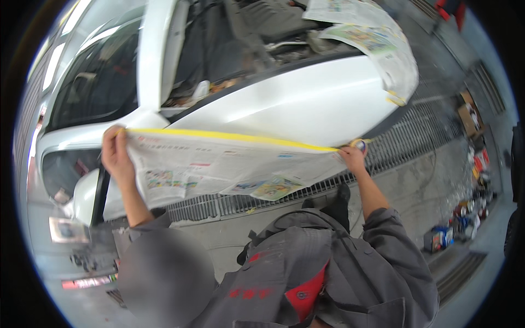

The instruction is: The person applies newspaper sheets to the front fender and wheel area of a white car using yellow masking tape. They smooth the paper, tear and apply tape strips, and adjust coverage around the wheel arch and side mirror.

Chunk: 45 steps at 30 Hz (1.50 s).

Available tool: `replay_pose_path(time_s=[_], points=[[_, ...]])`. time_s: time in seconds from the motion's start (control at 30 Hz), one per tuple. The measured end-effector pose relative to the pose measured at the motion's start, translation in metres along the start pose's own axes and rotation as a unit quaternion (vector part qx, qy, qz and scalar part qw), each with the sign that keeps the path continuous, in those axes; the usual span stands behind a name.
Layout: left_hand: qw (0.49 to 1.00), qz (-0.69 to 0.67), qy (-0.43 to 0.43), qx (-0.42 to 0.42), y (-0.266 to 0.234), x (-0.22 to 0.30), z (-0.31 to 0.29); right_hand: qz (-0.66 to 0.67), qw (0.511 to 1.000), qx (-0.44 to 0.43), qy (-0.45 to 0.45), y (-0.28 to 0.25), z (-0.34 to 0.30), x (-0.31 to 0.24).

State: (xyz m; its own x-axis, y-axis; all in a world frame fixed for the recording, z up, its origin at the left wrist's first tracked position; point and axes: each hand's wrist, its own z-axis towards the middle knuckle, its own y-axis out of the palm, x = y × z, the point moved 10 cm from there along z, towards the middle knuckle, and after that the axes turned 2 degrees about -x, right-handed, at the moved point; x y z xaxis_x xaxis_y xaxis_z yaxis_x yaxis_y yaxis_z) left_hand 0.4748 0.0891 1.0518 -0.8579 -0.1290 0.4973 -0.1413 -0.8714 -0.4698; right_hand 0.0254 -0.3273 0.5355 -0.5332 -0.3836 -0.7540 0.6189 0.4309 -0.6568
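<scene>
The newspaper sheet (219,169) with yellow tape (229,135) along its top stretches left to right against the white car (306,98), with the left hand (114,150) gripping one end and the right hand (354,157) pinching the other beside a tape roll (359,144).

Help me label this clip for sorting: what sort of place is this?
Most likely a car body or paint shop. A white car with its engine bay open has newspaper being taped along its side with yellow tape, above a metal floor grate, with cans along the floor edge.
</scene>
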Motion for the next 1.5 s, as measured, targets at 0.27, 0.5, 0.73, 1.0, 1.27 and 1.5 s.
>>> replay_pose_path(time_s=[0.27,0.5,0.73,1.0,1.27,1.5], points=[[0.990,-0.043,0.128,-0.050,-0.020,0.084,-0.022,0.048,0.999,0.019,0.001,-0.010,-0.013,-0.010],[0.966,-0.041,0.205,-0.152,-0.036,0.138,-0.045,0.051,0.997,0.052,-0.022,-0.020,-0.015,-0.019],[0.966,-0.063,0.167,-0.188,-0.044,0.141,-0.046,0.062,0.996,0.045,0.053,-0.019,-0.010,-0.012],[0.992,0.042,0.014,-0.120,-0.034,0.059,0.004,0.045,0.991,0.088,0.087,-0.017,-0.009,-0.016],[0.994,0.046,-0.028,-0.100,-0.011,0.028,0.026,0.099,0.985,0.067,0.123,-0.004,0.000,0.016],[0.989,0.090,-0.056,-0.100,-0.009,0.017,0.029,0.248,0.957,-0.003,0.150,0.016,0.006,0.032]])
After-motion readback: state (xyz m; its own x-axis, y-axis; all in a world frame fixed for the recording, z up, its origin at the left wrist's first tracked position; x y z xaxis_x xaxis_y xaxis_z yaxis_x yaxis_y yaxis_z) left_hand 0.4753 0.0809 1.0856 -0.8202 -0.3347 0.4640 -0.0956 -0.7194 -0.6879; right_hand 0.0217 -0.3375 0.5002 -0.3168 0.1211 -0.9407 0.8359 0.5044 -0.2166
